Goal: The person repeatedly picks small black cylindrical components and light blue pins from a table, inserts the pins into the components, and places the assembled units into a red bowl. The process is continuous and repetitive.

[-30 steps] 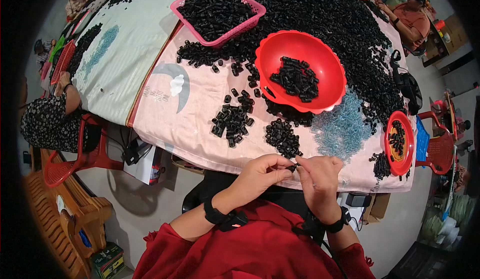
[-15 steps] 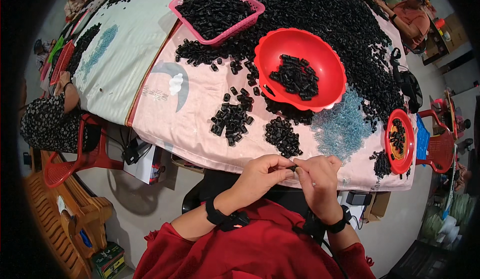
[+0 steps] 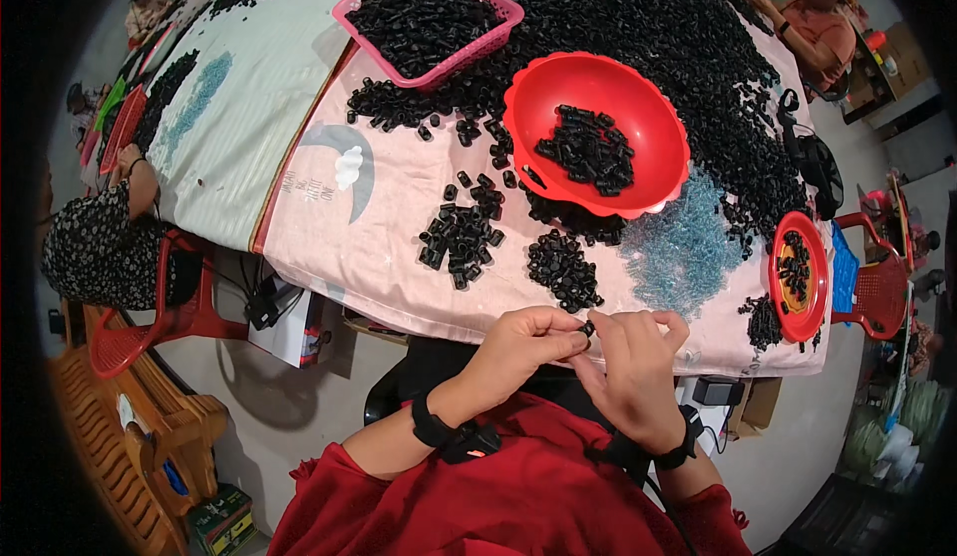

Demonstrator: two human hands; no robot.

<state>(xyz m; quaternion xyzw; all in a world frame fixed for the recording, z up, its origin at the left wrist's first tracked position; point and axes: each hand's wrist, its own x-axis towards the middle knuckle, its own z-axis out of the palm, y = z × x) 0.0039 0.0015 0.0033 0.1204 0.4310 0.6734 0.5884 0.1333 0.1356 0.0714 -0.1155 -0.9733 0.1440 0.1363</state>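
At the table's near edge, my left hand [image 3: 518, 349] is closed in a pinch on a small black plastic part [image 3: 588, 329]. My right hand [image 3: 634, 372] is beside it, thumb and index finger apart around the left fingertips and the part. I cannot tell whether it touches the part. Just beyond my hands is a pile of short black caps [image 3: 563, 272]. To its left is a looser heap of black cylindrical pieces [image 3: 461, 235]. A mound of thin, clear bluish pieces [image 3: 680, 247] spreads to the right.
A red scalloped bowl [image 3: 653, 128] and a pink basket [image 3: 344, 8] hold black parts. A large black heap [image 3: 618, 8] covers the far table. At right is a small red tray [image 3: 781, 297]. Other people [image 3: 817, 38] sit around; a red chair [image 3: 120, 347] is at left.
My right thumb and index finger have spread apart from their pinch against the left fingertips. The black part in my left hand now shows more clearly.
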